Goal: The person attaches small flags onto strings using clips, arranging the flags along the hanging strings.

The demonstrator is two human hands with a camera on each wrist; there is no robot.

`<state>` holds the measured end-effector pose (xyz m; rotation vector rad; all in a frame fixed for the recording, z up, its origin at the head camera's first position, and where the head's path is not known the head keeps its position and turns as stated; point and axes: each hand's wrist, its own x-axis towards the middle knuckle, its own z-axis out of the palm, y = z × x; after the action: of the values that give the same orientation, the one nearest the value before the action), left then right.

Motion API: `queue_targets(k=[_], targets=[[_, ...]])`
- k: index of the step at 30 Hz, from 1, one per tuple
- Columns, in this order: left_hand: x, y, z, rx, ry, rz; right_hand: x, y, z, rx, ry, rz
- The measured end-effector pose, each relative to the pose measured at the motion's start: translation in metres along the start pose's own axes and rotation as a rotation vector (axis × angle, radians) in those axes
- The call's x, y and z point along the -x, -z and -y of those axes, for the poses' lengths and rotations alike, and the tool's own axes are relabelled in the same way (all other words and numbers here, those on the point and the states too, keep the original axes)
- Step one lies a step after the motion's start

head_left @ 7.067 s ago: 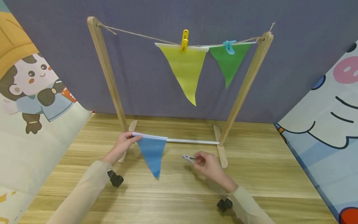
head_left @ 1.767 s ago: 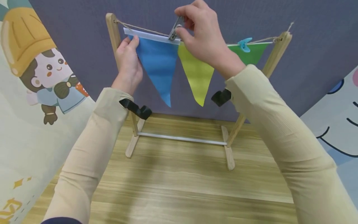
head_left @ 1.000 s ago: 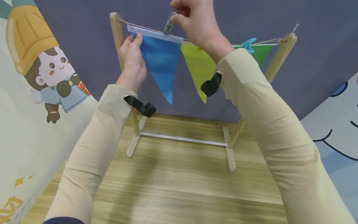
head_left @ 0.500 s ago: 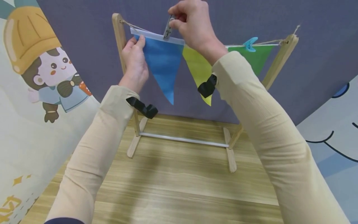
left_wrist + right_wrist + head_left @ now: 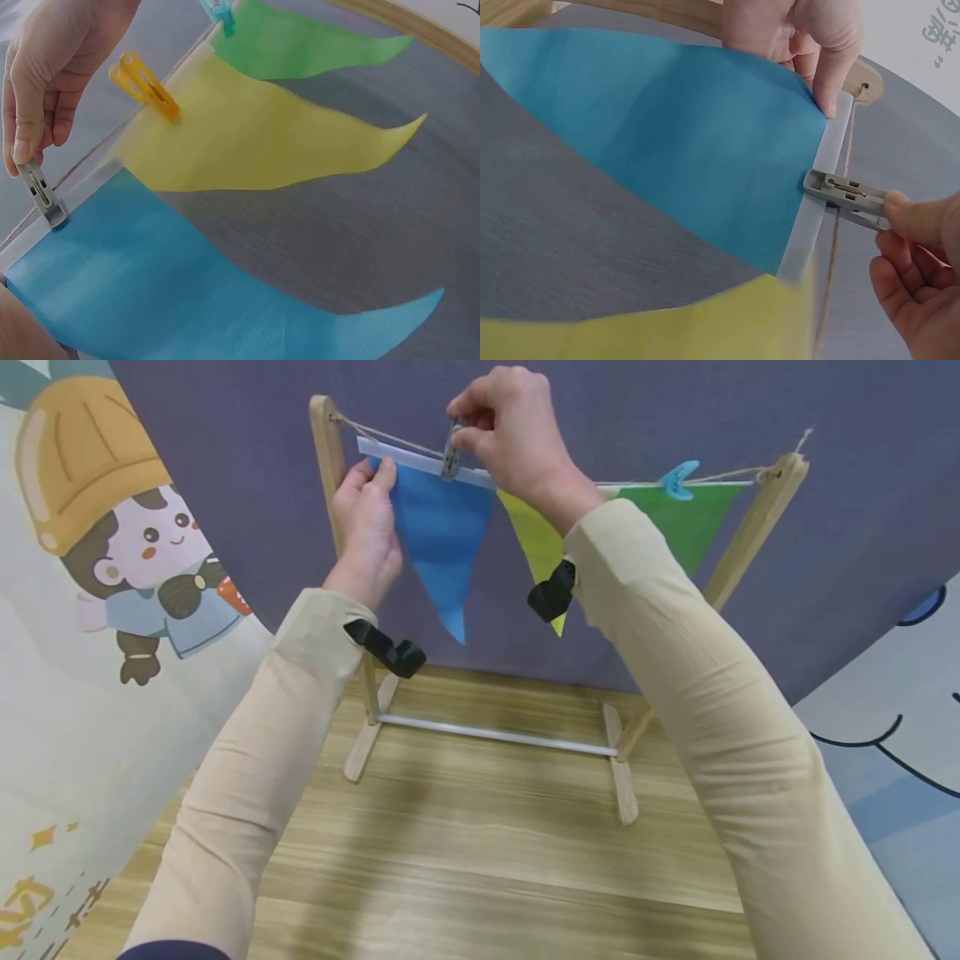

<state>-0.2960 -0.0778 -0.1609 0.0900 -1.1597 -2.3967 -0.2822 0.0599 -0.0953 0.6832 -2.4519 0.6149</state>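
Observation:
A blue triangular pennant (image 5: 442,527) with a white top band hangs at the left of the twine (image 5: 826,289). My left hand (image 5: 367,522) pinches its upper left corner between thumb and fingers. My right hand (image 5: 517,435) pinches the handles of a grey clothespin (image 5: 847,193), whose jaws lie over the middle of the white band at the twine. To the right is a yellow pennant (image 5: 247,142) under a yellow clothespin (image 5: 146,86), hidden behind my right hand in the head view. Beyond it a green pennant (image 5: 682,522) hangs from a light blue clothespin (image 5: 679,481).
Two wooden posts, the left post (image 5: 327,452) and the right post (image 5: 750,539), carry the twine. A white rod (image 5: 495,735) joins them low down, above the wooden tabletop (image 5: 480,860). A grey-blue backdrop (image 5: 637,410) stands close behind.
Both hands have risen from the tabletop to the twine with the blue pennant and grey clothespin. Lately the clothespin has shifted left along the band, lifted slightly, then come down over it.

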Motion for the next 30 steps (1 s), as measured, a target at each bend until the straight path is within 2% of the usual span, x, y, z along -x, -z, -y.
queue_targets(k=[11, 24, 30], targets=[[0.001, 0.0, 0.001, -0.021, 0.013, 0.03, -0.002, -0.006, 0.001, 0.037, 0.049, -0.008], [0.001, 0.002, -0.002, 0.049, 0.007, 0.015, -0.003, -0.01, 0.006, -0.025, 0.037, 0.051], [0.002, 0.005, 0.0, 0.08, 0.021, 0.009, -0.002, -0.012, 0.005, -0.029, 0.036, 0.046]])
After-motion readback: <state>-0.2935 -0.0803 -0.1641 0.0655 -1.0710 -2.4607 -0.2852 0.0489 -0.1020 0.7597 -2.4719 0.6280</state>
